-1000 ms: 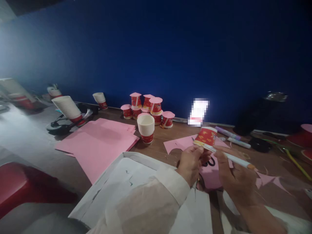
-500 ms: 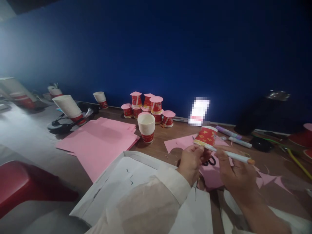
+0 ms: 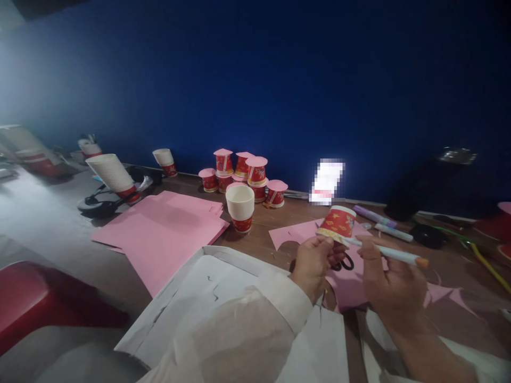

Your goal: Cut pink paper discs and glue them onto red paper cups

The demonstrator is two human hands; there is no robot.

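My left hand (image 3: 313, 263) is closed, its fingertips pinched at the lower gold edge of a red paper cup (image 3: 336, 222) with gold patterns. In my right hand (image 3: 393, 282), closed around its barrel, is a white pen (image 3: 399, 254) with an orange end. The pen slants with its front end close to the cup's lower edge; whether they touch I cannot tell. Below the hands lie black-handled scissors (image 3: 348, 261), partly hidden, on cut pink paper (image 3: 349, 290).
Left stand a stack of paper cups (image 3: 240, 205) and pink sheets (image 3: 167, 234). Several red cups with pink discs (image 3: 256, 173) are piled near the blue wall. In front lies a white box lid (image 3: 191, 303). A blurred bright phone-like screen (image 3: 326, 182) and markers (image 3: 393, 232) are behind.
My right hand has shifted slightly right with the pen, drawing its front end along or back from the cup's edge. My left hand and the cup have hardly moved.
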